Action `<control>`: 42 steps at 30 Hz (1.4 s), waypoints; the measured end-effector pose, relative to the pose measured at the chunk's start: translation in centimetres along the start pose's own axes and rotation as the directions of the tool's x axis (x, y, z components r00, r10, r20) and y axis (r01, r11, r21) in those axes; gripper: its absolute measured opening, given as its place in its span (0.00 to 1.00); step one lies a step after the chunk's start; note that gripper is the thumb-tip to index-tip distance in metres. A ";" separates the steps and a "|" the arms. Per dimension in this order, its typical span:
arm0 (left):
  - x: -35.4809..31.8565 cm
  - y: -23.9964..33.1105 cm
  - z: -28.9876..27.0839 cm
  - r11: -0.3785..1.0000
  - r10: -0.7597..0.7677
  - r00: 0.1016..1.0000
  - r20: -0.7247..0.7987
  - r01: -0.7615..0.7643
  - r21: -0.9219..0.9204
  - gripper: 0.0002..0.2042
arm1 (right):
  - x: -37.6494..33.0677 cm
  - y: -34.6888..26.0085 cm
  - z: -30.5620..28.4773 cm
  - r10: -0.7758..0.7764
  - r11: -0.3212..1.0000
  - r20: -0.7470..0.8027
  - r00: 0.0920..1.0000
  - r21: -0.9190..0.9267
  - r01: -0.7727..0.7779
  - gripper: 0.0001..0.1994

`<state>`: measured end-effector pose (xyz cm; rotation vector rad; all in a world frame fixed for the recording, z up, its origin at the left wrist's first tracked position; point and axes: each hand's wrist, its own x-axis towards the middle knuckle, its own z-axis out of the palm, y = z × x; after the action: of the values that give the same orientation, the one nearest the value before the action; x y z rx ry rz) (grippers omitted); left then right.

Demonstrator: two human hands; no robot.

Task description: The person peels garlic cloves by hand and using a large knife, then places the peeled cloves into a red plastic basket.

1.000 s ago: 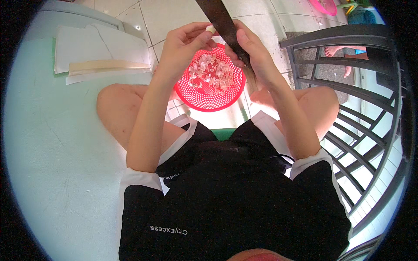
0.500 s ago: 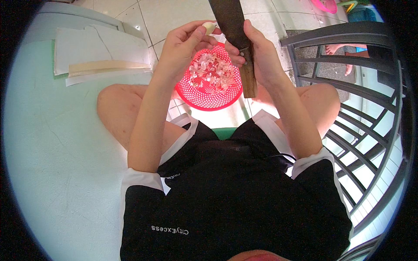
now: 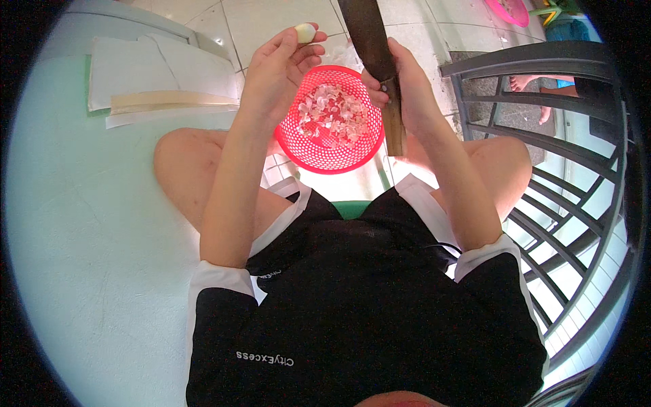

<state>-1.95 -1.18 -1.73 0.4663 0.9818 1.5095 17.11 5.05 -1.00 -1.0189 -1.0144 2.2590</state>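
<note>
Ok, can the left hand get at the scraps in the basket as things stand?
Probably yes: the left hand appears near the left of the basket, nothing covers the scraps, and the knife is over toward the right. The clove in that hand's fingers may hinder picking.

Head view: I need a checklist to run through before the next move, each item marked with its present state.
1. Pale piece held in the fingers of the left hand: ok.
2. Knife handle gripped in the right hand: ok.
3. Knife blade apart from the left hand: ok, a gap shows.
4. Whole blade in view: not ok, the top edge of the picture cuts it off.
5. Red basket opening upward, pale pink scraps inside: ok.
6. Sharpness of the blade: cannot tell.
</note>
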 end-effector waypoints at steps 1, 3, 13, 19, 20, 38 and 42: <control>0.1 -0.1 -0.3 1.000 -0.012 1.000 -0.014 0.011 -0.019 0.15 | 0.1 0.1 0.0 0.000 1.000 0.002 1.000 0.000 0.000 0.19; 0.2 -0.2 -0.5 0.999 -0.021 0.999 -0.030 0.020 -0.039 0.15 | 0.4 0.3 0.1 0.090 0.990 0.070 0.993 0.106 -0.097 0.17; 0.4 -0.2 -1.0 0.991 -0.067 0.997 0.021 0.069 -0.117 0.17 | 5.6 11.3 -5.2 0.095 0.812 -0.221 0.971 -0.547 -0.203 0.15; 0.4 -0.1 -0.8 0.993 -0.048 0.999 0.025 0.050 -0.106 0.19 | 7.2 16.4 -8.7 0.064 0.523 -0.349 0.935 -0.786 -0.329 0.20; 0.3 -0.1 -0.7 0.993 -0.040 0.999 0.030 0.043 -0.109 0.18 | 7.3 17.1 -9.2 0.068 0.524 -0.349 0.935 -0.785 -0.331 0.20; -0.5 0.6 -0.1 0.980 0.039 0.997 0.062 -0.026 -0.196 0.15 | 2.8 0.5 1.0 0.006 0.997 -0.009 1.000 -0.074 -0.007 0.19; -1.4 0.6 0.7 0.980 0.059 0.996 0.074 -0.044 -0.193 0.15 | -0.9 -1.0 2.6 -0.319 0.881 0.075 0.945 -0.343 0.325 0.25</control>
<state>-1.50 -2.24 -0.52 0.4129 0.7598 1.6020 15.81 3.98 1.38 -0.8859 -1.5139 1.8551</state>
